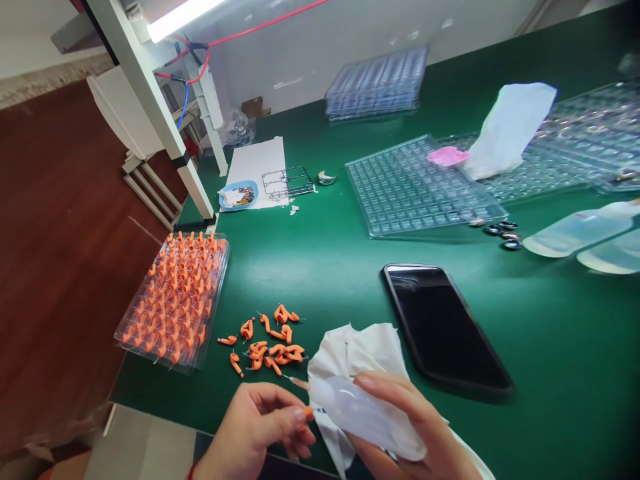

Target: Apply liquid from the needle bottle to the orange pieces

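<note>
Bottle (373, 420), translucent and probably soft-walled, lies tilted in the right hand (425, 427), over a white cloth (367, 343) near the bench's (300, 267) near edge; from my remote seat I see the fingers curled around its body. The left hand (260, 427) has thumb and fingertips pinched together on a small orange piece (309, 414) beside the bottle's narrow end; I can't tell whether the two touch. I'd expect the piece to be light, stiff and easily dropped, best gripped by its body. The bottle should dent when squeezed, so I'd cradle its middle. A tray (217, 293) of orange pieces stands at the bench's left edge.
</note>
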A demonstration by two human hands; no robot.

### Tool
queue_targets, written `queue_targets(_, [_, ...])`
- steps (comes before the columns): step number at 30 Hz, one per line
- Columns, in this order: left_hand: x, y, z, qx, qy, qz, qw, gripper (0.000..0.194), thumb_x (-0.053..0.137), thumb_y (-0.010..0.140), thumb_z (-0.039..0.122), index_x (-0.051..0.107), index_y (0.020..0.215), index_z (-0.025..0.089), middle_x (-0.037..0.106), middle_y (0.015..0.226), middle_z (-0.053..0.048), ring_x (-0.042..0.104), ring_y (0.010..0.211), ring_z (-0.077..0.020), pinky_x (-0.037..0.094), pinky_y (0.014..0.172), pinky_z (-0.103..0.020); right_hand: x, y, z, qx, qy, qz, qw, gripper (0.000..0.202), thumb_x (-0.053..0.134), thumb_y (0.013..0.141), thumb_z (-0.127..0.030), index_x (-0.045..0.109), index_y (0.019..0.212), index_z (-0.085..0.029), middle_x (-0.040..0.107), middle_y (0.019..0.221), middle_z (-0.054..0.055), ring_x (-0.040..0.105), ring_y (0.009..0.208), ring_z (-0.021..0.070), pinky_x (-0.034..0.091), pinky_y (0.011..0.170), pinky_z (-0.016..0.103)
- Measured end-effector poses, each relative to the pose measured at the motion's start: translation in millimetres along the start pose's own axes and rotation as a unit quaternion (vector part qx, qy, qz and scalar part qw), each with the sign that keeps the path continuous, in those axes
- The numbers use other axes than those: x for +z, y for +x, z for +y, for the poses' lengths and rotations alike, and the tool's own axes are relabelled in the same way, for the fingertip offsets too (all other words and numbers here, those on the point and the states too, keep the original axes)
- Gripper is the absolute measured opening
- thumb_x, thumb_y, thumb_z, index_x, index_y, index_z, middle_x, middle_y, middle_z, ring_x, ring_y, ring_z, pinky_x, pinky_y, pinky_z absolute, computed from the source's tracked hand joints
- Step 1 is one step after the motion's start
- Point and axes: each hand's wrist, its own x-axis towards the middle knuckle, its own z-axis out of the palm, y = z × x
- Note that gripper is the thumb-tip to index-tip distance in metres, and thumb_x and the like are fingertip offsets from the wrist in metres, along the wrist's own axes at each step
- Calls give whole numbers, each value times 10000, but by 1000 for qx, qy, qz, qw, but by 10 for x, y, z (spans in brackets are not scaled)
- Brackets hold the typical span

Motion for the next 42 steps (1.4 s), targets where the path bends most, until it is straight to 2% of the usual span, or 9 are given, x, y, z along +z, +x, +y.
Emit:
queue_targets(6, [29, -1, -3, -16, 10, -6, 1000, 499, 905, 549, 546, 710, 685, 106, 663, 546, -25, 569, 435, -79, 394, 434, -167, 16, -35, -18, 40, 32, -4, 999, 427, 571, 934, -122, 487, 1318, -287, 582, 1203, 57, 622, 1128, 172, 489, 995, 211])
queue_targets(12, [53, -11, 8, -53, 6, -3, 999, 513, 911, 511, 543, 701, 677, 106, 654, 529, -24, 559, 412, -73, 380, 413, -157, -6, 25, -45, 63, 65, -32, 995, 391, 610, 949, -203, 483, 1299, -321, 612, 1107, 26, 671, 917, 133, 554, 800, 131])
queue_targets(17, [82, -30, 23, -69, 10, 3, 998, 544, 914, 472, 564, 685, 662, 109, 645, 517, -19, 554, 400, -71, 379, 406, -155, 0, 28, -42, 74, 70, -27, 994, 409, 634, 936, -210, 490, 1296, -342, 612, 1113, 14, 678, 959, 128, 536, 846, 126])
queue_targets(28, [66, -11, -17, -55, 7, -18, 998, 537, 916, 500, 562, 695, 672, 103, 665, 555, -30, 568, 419, -74, 400, 424, -160, 40, 40, -55, 71, 75, -37, 994, 456, 653, 904, -158, 498, 1288, -348, 620, 1128, 2, 672, 960, 109, 519, 844, 98])
queue_targets(34, [22, -3, -70, -32, 10, -35, 999, 507, 922, 544, 536, 706, 684, 99, 672, 579, -34, 581, 448, -78, 406, 440, -159, 31, 50, -78, 76, 96, -46, 991, 476, 655, 890, -148, 513, 1285, -371, 642, 1098, -8, 694, 932, 126, 548, 822, 130])
queue_targets(37, [16, -11, -74, -25, 7, -36, 999, 493, 925, 563, 522, 724, 718, 101, 679, 596, -34, 587, 463, -79, 413, 451, -160, 21, 23, -67, 91, 117, -61, 987, 466, 668, 903, -174, 506, 1295, -367, 655, 1137, 10, 722, 913, 146, 576, 793, 160])
queue_targets(42, [34, -24, -59, -18, 15, -44, 999, 468, 927, 579, 511, 755, 737, 105, 681, 625, -33, 591, 485, -80, 432, 470, -167, 27, 2, -71, 129, 152, -78, 977, 397, 636, 964, -278, 469, 1301, -405, 665, 1099, -15, 726, 782, 112, 581, 715, 135])
